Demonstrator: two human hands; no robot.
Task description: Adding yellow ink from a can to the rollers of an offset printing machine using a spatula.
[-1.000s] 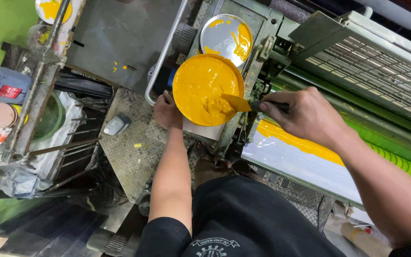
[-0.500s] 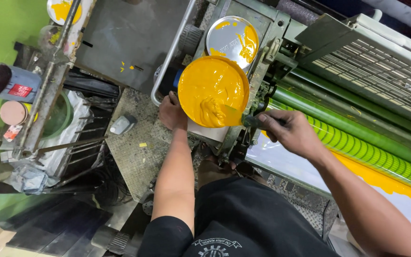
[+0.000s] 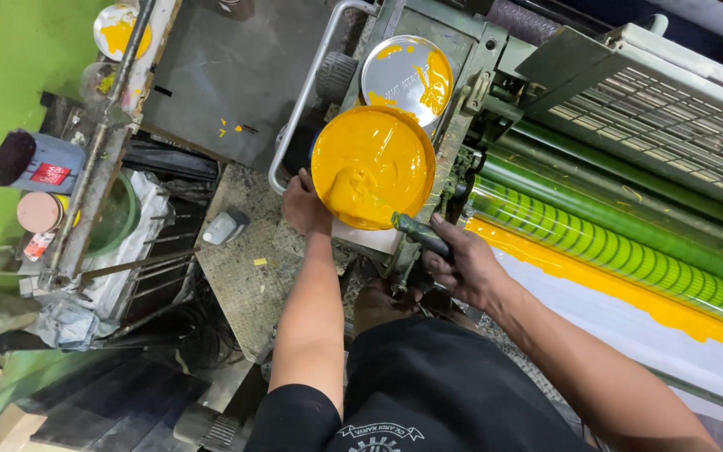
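We grip a dark-handled ink knife (image 3: 418,234) in our right hand (image 3: 462,266), fingers closed round the handle, its blade dipped at the near rim of the can of yellow ink (image 3: 373,166). Our left hand (image 3: 305,205) clasps the can's left side and steadies it on the press frame. Just behind the can lies its lid (image 3: 407,77), smeared yellow inside. To the right, 1 band of yellow ink (image 3: 596,280) already runs along the tray under the green rollers (image 3: 621,243). We judge the can almost full, so the tray is partly charged and most ink remains unscooped.
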